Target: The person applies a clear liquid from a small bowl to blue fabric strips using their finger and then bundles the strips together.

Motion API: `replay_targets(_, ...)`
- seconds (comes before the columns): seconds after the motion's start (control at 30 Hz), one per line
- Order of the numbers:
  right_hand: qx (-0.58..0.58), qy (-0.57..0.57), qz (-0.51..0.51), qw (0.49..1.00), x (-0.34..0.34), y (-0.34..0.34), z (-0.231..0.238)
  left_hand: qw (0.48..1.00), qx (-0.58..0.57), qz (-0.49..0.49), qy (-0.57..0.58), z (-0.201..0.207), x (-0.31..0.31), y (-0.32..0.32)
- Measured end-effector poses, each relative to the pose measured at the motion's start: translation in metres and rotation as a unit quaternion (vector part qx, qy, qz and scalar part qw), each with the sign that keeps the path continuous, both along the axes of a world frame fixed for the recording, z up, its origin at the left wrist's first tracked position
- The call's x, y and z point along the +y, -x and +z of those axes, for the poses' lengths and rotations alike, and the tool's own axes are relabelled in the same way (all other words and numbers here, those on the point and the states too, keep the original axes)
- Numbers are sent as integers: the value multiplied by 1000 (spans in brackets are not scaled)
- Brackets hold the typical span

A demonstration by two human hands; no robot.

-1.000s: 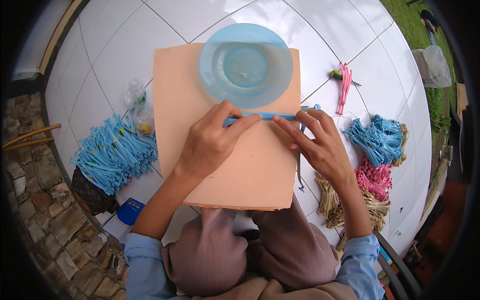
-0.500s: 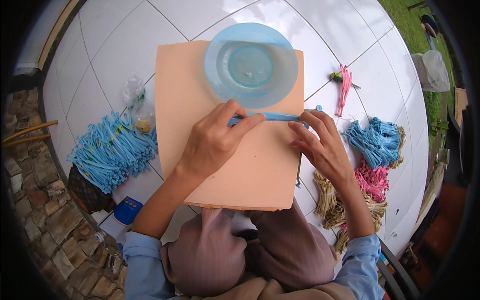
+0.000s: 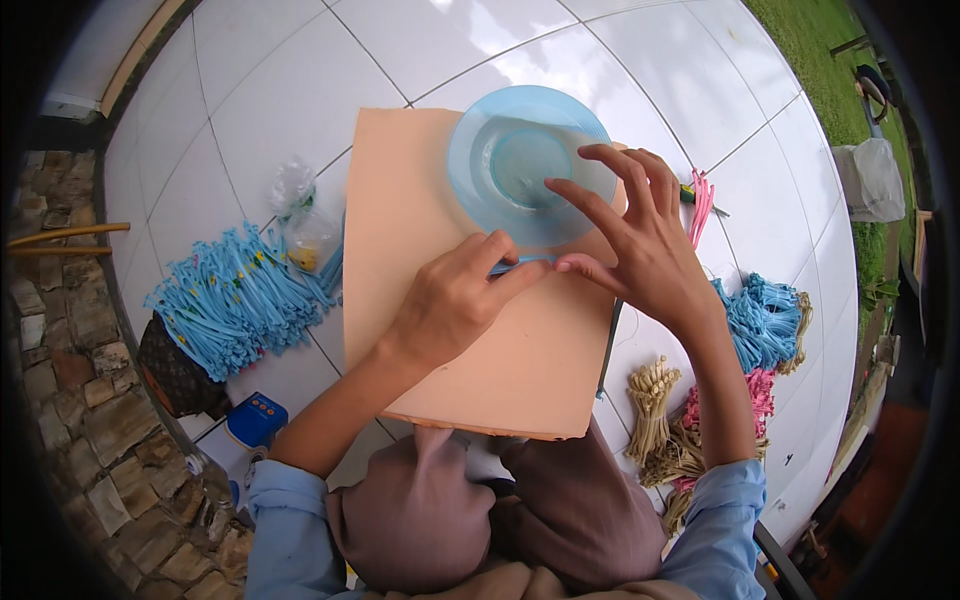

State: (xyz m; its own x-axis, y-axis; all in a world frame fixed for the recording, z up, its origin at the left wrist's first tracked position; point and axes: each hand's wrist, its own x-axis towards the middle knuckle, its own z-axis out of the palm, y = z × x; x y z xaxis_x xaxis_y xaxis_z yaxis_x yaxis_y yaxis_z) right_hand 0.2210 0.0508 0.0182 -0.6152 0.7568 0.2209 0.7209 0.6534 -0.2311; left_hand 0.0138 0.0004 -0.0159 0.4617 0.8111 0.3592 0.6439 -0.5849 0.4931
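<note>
Left hand (image 3: 455, 300) pinches blue strip (image 3: 510, 266) flat on peach board (image 3: 500, 370) | right hand (image 3: 640, 245) fingers spread, thumb at strip end | advice: keep strip pinned and straight, clear of blue bowl (image 3: 525, 160)

Bare peach board (image 3: 470, 370) below hands, blue bowl (image 3: 520, 160) blocking above, blue strip pile (image 3: 235, 300) crowding left

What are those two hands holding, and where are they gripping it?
A thin blue strip on the peach board. The left hand pinches one end, the right hand thumb presses the other end; most of it is hidden.
</note>
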Motion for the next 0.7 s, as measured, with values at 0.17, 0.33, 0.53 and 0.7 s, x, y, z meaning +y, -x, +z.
replay_targets(0.17, -7, -29, 4, 1000, 6, 5, -9, 1000, -25, 14, 5, 1, 0, -2)
replay_targets(0.33, -8, -41, 16, 999, 3, 9, -10, 1000, -28, 13, -1, -1, 1, -1)
replay_targets(0.53, 120, 99, -52, 986, -8, 9, -5, 1000, -16, 12, -2, -2, 1, -4)
replay_targets(0.7, 87, 1, -74, 993, -41, -9, -8, 1000, -13, 23, -7, -3, 0, 0)
